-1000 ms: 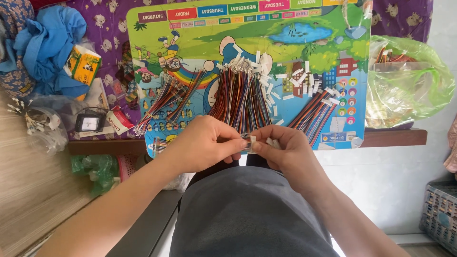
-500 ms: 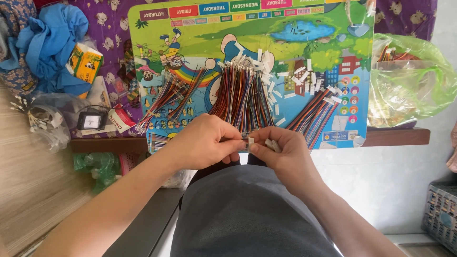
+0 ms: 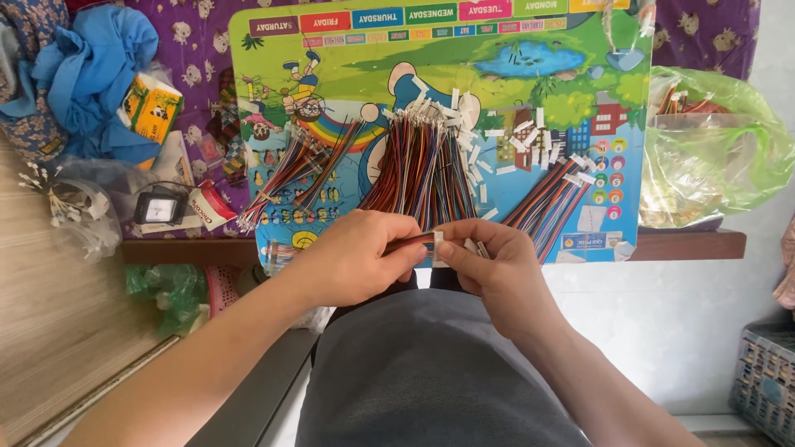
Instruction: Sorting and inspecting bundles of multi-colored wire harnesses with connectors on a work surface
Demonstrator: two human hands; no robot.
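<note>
Head view looks down on a small white connector [image 3: 438, 247] pinched between both hands just above the lap; the left hand [image 3: 352, 257] curls its fingers closed around a short bundle of coloured wires [image 3: 407, 242] feeding into it, while the right hand [image 3: 497, 269] grips the connector with thumb and fingertips — wrists angled inward, forearms converging; beyond lie a large fan of wires [image 3: 418, 170] on a colourful picture board [image 3: 348, 74], and a green plastic bag [image 3: 712, 157].
</note>
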